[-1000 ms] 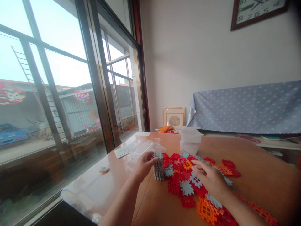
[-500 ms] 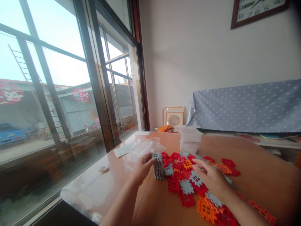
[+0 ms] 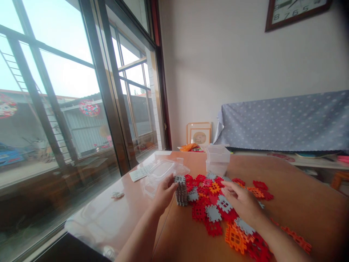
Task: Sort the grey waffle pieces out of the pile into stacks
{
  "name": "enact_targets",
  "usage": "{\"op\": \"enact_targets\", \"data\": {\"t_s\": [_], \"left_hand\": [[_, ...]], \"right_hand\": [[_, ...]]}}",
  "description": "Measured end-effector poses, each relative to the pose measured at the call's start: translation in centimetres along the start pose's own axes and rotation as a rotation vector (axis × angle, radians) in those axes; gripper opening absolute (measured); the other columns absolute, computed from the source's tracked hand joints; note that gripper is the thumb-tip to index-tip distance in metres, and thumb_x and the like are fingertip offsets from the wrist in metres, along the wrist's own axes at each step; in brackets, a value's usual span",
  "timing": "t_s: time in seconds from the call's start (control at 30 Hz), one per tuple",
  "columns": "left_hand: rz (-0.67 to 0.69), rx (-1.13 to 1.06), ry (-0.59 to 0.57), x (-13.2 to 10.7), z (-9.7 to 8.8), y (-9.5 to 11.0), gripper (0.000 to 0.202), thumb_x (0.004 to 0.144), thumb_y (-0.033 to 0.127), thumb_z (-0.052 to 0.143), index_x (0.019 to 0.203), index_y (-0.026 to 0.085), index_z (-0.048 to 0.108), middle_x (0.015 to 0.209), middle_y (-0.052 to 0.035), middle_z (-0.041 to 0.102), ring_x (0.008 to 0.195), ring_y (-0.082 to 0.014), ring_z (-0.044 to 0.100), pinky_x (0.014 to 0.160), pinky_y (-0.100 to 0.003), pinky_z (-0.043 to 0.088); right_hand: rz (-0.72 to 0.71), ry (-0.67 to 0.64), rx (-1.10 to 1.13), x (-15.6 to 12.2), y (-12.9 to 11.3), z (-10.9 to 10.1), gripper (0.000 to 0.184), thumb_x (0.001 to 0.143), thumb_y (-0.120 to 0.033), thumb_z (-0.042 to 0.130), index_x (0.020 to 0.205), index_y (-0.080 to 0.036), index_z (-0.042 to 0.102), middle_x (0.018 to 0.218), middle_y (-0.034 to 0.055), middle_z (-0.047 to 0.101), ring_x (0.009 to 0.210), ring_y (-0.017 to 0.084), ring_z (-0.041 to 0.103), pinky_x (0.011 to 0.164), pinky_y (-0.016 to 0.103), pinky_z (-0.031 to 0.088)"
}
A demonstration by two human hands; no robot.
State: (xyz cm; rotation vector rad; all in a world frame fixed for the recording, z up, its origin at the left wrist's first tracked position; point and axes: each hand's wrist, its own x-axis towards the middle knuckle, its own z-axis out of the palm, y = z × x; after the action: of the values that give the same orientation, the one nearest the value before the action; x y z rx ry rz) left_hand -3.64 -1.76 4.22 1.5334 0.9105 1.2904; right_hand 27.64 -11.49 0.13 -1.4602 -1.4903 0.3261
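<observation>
My left hand [image 3: 164, 192] is wrapped round an upright stack of grey waffle tiles [image 3: 181, 190] that stands on the wooden table [image 3: 300, 207]. My right hand [image 3: 241, 202] hovers over a loose spread of red, orange and grey waffle tiles [image 3: 215, 207], its fingers curled and pointing left toward the pile's middle. I cannot make out anything held in it. A single grey tile [image 3: 213, 213] lies just below and left of that hand.
A clear plastic lid [image 3: 160, 170] lies behind my left hand, and stacked clear tubs [image 3: 217, 159] stand at the pile's far side. A paper slip [image 3: 138, 174] and a small object [image 3: 117, 195] lie near the window. A covered bench [image 3: 283, 122] lines the wall.
The view has drifted slightly, so everything sits a little lower-left. Both hands stay in nearly the same pose; the left still holds the grey stack.
</observation>
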Motion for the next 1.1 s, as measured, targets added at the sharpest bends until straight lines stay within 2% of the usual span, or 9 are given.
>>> {"op": "enact_targets", "data": {"t_s": [0.2, 0.27, 0.33, 0.47, 0.63, 0.8, 0.97, 1.03, 1.1], "left_hand": [[0.369, 0.372, 0.283, -1.4, 1.3, 0.5, 0.036, 0.090, 0.034, 0.067, 0.124, 0.023, 0.065, 0.124, -0.0107, 0.068, 0.116, -0.0262, 0.064, 0.097, -0.043, 0.052], [0.473, 0.430, 0.261, -2.2, 2.4, 1.1, 0.030, 0.093, 0.030, 0.063, 0.122, 0.024, 0.063, 0.119, -0.0085, 0.067, 0.110, -0.0237, 0.063, 0.095, -0.040, 0.052], [0.516, 0.446, 0.171, -2.9, 4.0, 1.4, 0.025, 0.094, 0.027, 0.060, 0.119, 0.024, 0.063, 0.111, -0.0068, 0.068, 0.103, -0.0217, 0.064, 0.092, -0.038, 0.051], [0.443, 0.368, -0.016, -3.7, 7.7, 0.9, 0.016, 0.094, 0.023, 0.056, 0.106, 0.023, 0.066, 0.100, -0.0046, 0.070, 0.092, -0.0197, 0.064, 0.084, -0.033, 0.050], [0.287, 0.277, -0.176, -4.0, 11.1, -0.5, 0.016, 0.093, 0.023, 0.056, 0.103, 0.021, 0.068, 0.099, -0.0055, 0.070, 0.091, -0.0203, 0.063, 0.084, -0.031, 0.048], [0.263, 0.268, -0.262, -4.4, 11.7, -1.6, 0.019, 0.091, 0.020, 0.056, 0.105, 0.021, 0.069, 0.104, -0.0072, 0.071, 0.096, -0.0224, 0.063, 0.087, -0.032, 0.046], [0.250, 0.311, -0.334, -4.7, 11.6, -2.4, 0.019, 0.093, 0.023, 0.056, 0.107, 0.022, 0.069, 0.110, -0.0088, 0.072, 0.101, -0.0247, 0.064, 0.089, -0.034, 0.046], [0.256, 0.315, -0.361, -4.7, 11.5, -2.6, 0.020, 0.092, 0.021, 0.056, 0.107, 0.022, 0.069, 0.111, -0.0093, 0.072, 0.103, -0.0253, 0.064, 0.090, -0.034, 0.046], [0.247, 0.316, -0.371, -4.7, 11.5, -2.8, 0.022, 0.092, 0.020, 0.056, 0.109, 0.022, 0.069, 0.113, -0.0096, 0.072, 0.104, -0.0255, 0.064, 0.091, -0.034, 0.046]], "right_hand": [[0.099, 0.038, -0.151, 0.7, 1.2, -1.9, 0.034, 0.091, -0.043, 0.053, 0.113, -0.025, 0.070, 0.097, 0.0050, 0.078, 0.087, 0.023, 0.072, 0.078, 0.032, 0.053], [0.114, -0.030, -0.214, 0.8, 1.4, -2.3, 0.031, 0.089, -0.042, 0.054, 0.107, -0.024, 0.071, 0.089, 0.0039, 0.076, 0.081, 0.022, 0.070, 0.074, 0.031, 0.051], [0.102, -0.120, -0.281, 0.6, 1.3, -2.2, 0.029, 0.087, -0.044, 0.058, 0.103, -0.024, 0.071, 0.085, 0.0034, 0.074, 0.077, 0.022, 0.068, 0.071, 0.031, 0.049], [0.014, -0.234, -0.424, -0.3, 0.8, -1.5, 0.041, 0.075, -0.048, 0.074, 0.110, -0.026, 0.071, 0.105, 0.0068, 0.072, 0.095, 0.026, 0.066, 0.081, 0.034, 0.049], [-0.035, -0.227, -0.508, -0.8, 0.3, -0.9, 0.045, 0.074, -0.027, 0.071, 0.120, -0.028, 0.068, 0.118, 0.0086, 0.068, 0.115, 0.030, 0.060, 0.097, 0.040, 0.045], [-0.040, -0.218, -0.470, -0.4, -0.3, -1.3, 0.050, 0.076, -0.015, 0.060, 0.125, -0.024, 0.064, 0.111, 0.0078, 0.069, 0.103, 0.025, 0.063, 0.091, 0.037, 0.047], [-0.003, -0.239, -0.526, -0.7, -0.6, -1.4, 0.044, 0.077, -0.041, 0.072, 0.117, -0.024, 0.065, 0.115, 0.0106, 0.068, 0.109, 0.031, 0.060, 0.091, 0.042, 0.045], [0.008, -0.262, -0.552, -1.0, -0.6, -1.2, 0.043, 0.074, -0.042, 0.075, 0.113, -0.025, 0.066, 0.115, 0.0102, 0.068, 0.111, 0.033, 0.059, 0.091, 0.042, 0.045], [-0.002, -0.267, -0.558, -1.1, -0.4, -1.0, 0.041, 0.074, -0.035, 0.073, 0.113, -0.025, 0.066, 0.115, 0.0096, 0.067, 0.113, 0.033, 0.058, 0.094, 0.042, 0.043]]}}
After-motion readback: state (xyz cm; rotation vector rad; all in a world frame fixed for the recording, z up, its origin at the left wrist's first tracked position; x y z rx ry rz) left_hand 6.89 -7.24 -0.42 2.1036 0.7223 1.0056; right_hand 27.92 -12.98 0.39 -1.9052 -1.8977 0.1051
